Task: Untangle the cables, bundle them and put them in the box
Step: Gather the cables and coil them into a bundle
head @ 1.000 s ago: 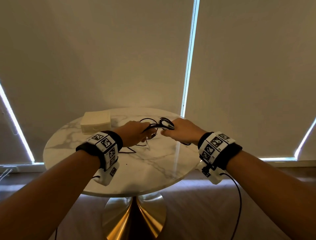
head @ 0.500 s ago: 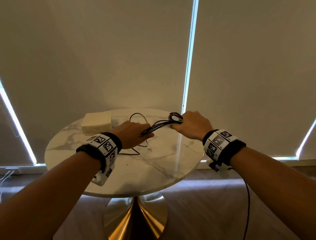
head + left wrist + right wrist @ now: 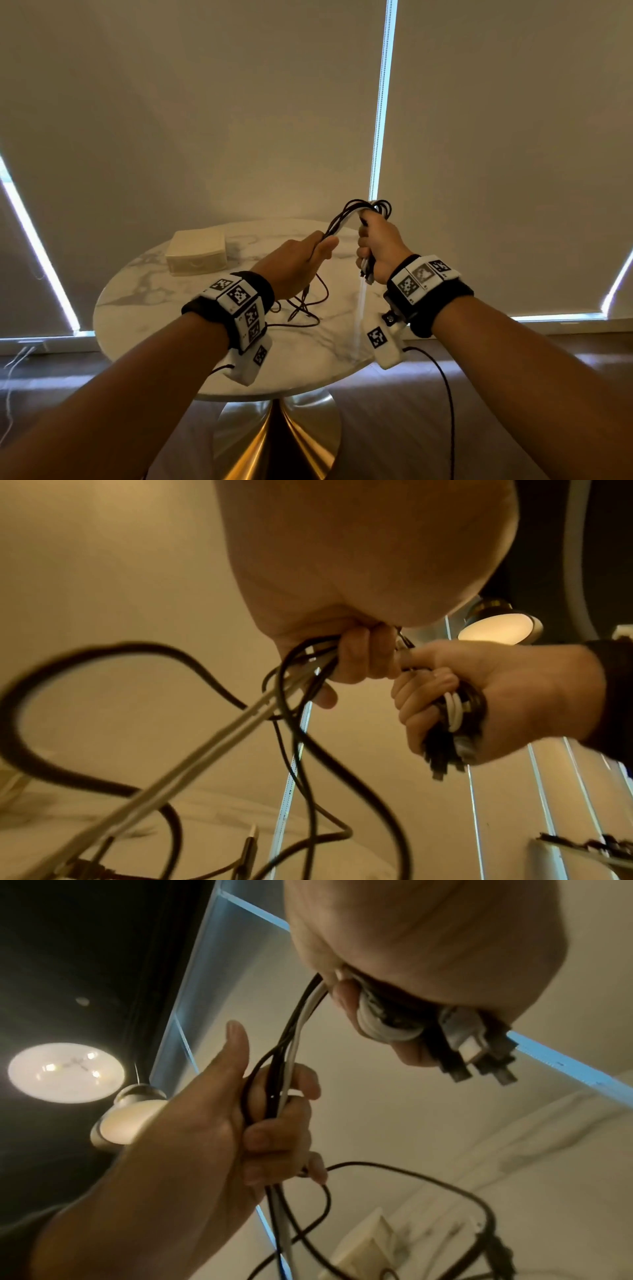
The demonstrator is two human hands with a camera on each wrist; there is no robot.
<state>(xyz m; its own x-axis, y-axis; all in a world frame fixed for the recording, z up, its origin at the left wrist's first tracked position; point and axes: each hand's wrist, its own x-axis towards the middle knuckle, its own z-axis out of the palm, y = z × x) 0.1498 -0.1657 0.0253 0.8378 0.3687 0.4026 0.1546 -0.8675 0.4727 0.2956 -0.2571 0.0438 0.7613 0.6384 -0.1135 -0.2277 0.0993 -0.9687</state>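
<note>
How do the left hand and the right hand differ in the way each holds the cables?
The right hand is higher than the left hand. The right grips coiled cables with plug ends sticking out below; the left holds straight strands trailing to the table. Both close around black and white cables.

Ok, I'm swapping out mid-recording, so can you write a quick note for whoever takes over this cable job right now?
Left hand: grips the black and white cables partway along, above the table.
Right hand: raised, grips the folded loops, with the plugs sticking out below the fist.
Loose cable ends trail on the table under the left hand.
Box: at the table's far left; nothing visibly in it.
Done: part of the bundle gathered.
Left: gather the trailing ends, finish the bundle, put it in the box.
</note>
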